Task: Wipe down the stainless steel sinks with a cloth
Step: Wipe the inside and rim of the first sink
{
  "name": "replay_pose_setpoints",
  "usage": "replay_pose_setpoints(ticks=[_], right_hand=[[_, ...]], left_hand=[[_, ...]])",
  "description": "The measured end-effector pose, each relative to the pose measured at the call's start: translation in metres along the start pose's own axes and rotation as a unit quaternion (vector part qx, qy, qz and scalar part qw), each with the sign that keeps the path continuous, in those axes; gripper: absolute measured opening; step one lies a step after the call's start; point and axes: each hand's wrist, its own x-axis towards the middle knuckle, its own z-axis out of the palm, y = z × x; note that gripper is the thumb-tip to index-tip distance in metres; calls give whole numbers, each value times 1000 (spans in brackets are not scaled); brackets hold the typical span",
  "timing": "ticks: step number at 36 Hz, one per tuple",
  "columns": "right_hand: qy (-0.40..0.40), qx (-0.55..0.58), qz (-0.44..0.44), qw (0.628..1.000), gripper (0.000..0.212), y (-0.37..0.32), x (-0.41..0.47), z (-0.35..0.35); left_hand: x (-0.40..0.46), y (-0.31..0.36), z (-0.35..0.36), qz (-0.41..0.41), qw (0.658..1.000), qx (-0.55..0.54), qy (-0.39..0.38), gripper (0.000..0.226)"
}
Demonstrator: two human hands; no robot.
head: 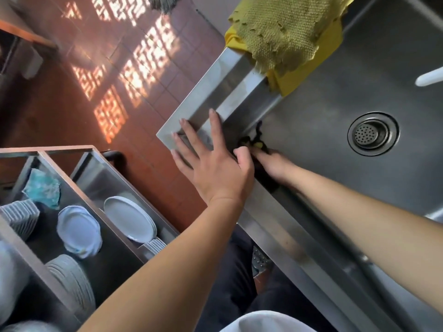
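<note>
Steel sink (323, 97), right hand (273, 164) gripping dark cloth (251, 140)

This looks like a commercial or canteen kitchen, at its dishwashing corner. A deep stainless steel sink (335, 97) with a perforated drain strainer (372, 134) has worn yellow cloths (285, 34) draped over its rim. Beside it stands a metal cart (100, 178) holding many stacked white plates (129, 218). The floor (119, 68) is red-brown tile.
</note>
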Motion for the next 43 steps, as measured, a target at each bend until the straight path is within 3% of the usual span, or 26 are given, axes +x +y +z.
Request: replay_pose_setpoints(ticks=[3, 5, 8, 10, 14, 17, 21, 25, 27, 29, 33, 39, 43], right_hand=[[-34, -31, 48, 998, 74, 35, -15, -20], [-106, -14, 82, 991, 72, 54, -26, -38], [-206, 20, 109, 972, 39, 72, -41, -59], [-191, 39, 105, 975, 28, 80, -43, -63], [-23, -9, 52, 998, 23, 86, -26, -46], [98, -29, 56, 993, 27, 69, -6, -45], [317, -55, -12, 947, 32, 31, 25, -82], [409, -153, -98, 894, 52, 6, 58, -113], [366, -242, -107, 892, 53, -2, 75, -107], [271, -341, -115, 893, 57, -1, 91, -85], [189, -398, -123, 889, 75, 28, 97, -25], [58, -470, -182, 862, 68, 52, 91, -1], [11, -546, -210, 811, 56, 47, 90, -27]], left_hand=[[0, 0, -1, 0, 1000, 1, -6, 81], [-1, 1, -2, 0, 1000, 2, -8, 82], [-1, 2, -3, -1, 1000, -1, -12, 82], [-1, 2, -4, -1, 1000, -2, -12, 83], [-1, 2, -4, -1, 1000, 3, -17, 84], [-1, 1, -3, 0, 1000, -1, -15, 84], [0, 0, -3, 1, 1000, -2, -8, 85], [0, -1, -1, 5, 1000, -4, 0, 86], [1, -1, -1, 4, 1000, -1, 1, 86], [0, 0, 0, 4, 1000, -1, 1, 87], [0, 1, 0, 2, 1000, -5, 8, 87], [1, 0, 1, -3, 1000, -8, 7, 86], [1, -1, 2, -3, 1000, -8, 11, 85]])
